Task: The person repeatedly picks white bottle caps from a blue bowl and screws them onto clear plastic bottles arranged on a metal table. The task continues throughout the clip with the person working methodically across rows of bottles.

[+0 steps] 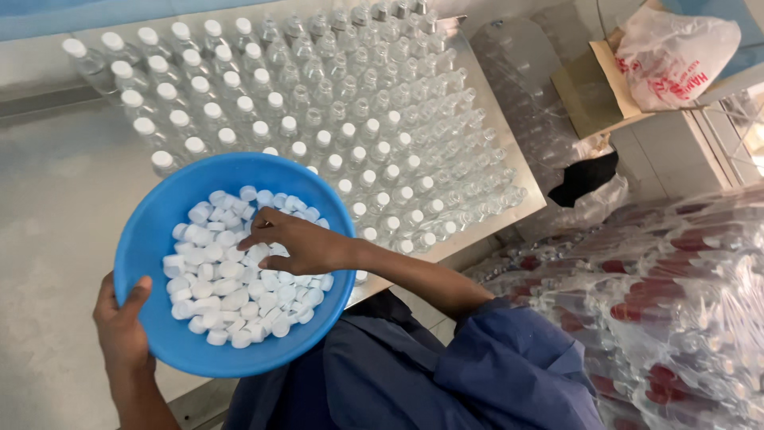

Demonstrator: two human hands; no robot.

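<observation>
My left hand (pixel 121 322) grips the near-left rim of a round blue plastic bowl (pixel 151 239) and holds it over the table's front edge. The bowl is full of small white bottle caps (pixel 227 291). My right hand (pixel 294 243) reaches into the bowl from the right, fingers curled down among the caps; whether it has pinched one I cannot tell. Beyond the bowl stand many small clear plastic bottles (pixel 414 135) in rows on a metal table (pixel 48 207). The bottles at the left and near rows wear white caps, those at the far right stand uncapped.
Shrink-wrapped packs of bottles with red labels (pixel 676 295) pile up at the right. Bags of clear empty bottles (pixel 525 72) lie beyond the table's right edge. A white plastic bag (pixel 672 52) rests on a cardboard box at the top right.
</observation>
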